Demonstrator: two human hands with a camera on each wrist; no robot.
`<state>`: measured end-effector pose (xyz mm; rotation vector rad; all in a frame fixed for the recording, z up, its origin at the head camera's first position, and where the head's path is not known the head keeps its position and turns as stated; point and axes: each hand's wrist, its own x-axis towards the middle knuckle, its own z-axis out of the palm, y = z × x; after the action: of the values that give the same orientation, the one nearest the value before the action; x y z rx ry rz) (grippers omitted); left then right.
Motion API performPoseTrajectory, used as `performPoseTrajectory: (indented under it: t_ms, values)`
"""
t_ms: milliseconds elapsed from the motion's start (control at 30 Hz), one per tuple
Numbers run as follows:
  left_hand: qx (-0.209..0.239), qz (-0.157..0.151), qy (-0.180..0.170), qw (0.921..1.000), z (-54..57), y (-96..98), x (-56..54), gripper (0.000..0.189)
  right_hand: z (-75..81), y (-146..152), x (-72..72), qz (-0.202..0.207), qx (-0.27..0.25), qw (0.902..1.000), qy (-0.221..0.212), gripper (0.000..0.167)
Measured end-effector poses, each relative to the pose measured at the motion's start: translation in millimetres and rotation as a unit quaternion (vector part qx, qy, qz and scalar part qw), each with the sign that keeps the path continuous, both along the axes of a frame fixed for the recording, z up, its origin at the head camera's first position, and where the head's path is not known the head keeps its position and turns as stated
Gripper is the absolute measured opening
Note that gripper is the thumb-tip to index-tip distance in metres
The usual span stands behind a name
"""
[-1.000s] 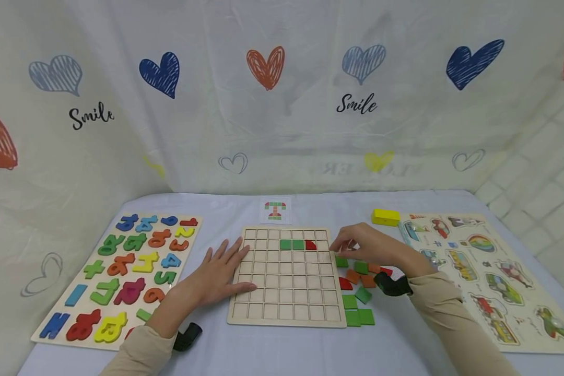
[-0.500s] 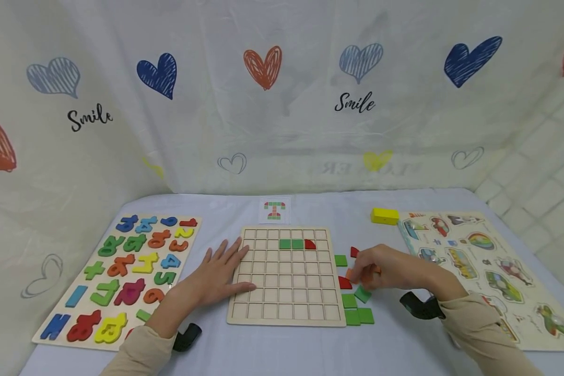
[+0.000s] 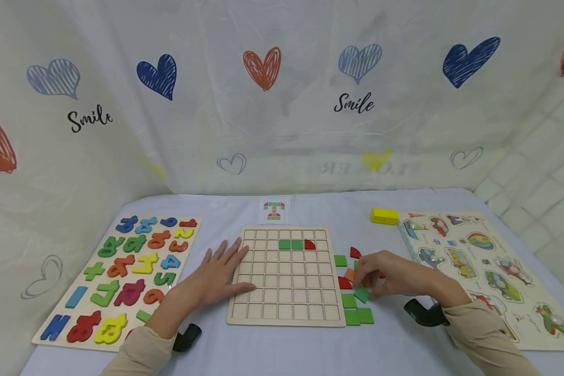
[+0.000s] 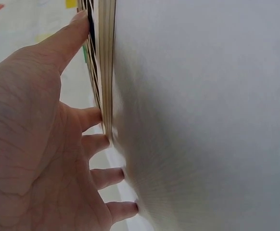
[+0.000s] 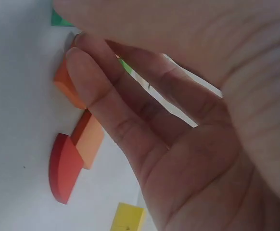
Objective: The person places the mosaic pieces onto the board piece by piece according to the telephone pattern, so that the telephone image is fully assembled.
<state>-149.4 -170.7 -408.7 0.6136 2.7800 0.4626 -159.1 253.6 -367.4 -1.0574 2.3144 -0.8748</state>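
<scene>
My left hand (image 3: pixel 218 277) lies spread at the left edge of the wooden grid board (image 3: pixel 286 282). In the left wrist view, the thumb reaches over the board's edge (image 4: pixel 106 72) and other fingertips touch the cloth. Two green square tiles (image 3: pixel 291 244) and a red quarter-round tile (image 3: pixel 309 244) sit side by side in an upper row. My right hand (image 3: pixel 390 274) hovers low over loose tiles to the board's right, fingertips beside an orange tile (image 5: pixel 65 86) and thumb near a green tile (image 3: pixel 362 295). Fingers and thumb stand apart, and the hand hides part of the pile.
A pattern card (image 3: pixel 274 210) lies behind the board. On the left is a number puzzle board (image 3: pixel 86 282); on the right, a picture puzzle board (image 3: pixel 456 292) with a yellow block (image 3: pixel 384 215) at its corner. More green tiles (image 3: pixel 365 315) lie near the board's lower right.
My right hand has moved from the board's upper right edge down to the loose tiles, then slightly nearer me. A red piece at the pile's top has come into view. The left hand stays put.
</scene>
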Motion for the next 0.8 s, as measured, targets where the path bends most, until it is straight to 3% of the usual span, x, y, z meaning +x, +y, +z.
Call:
performPoseTrajectory:
  t_ms: [800]
  values:
    - [0.007,0.002,-0.002,1.0000,0.8,0.0,0.5,0.099,-11.4,7,-2.4,-0.019,-0.030,0.9994,0.001,0.023]
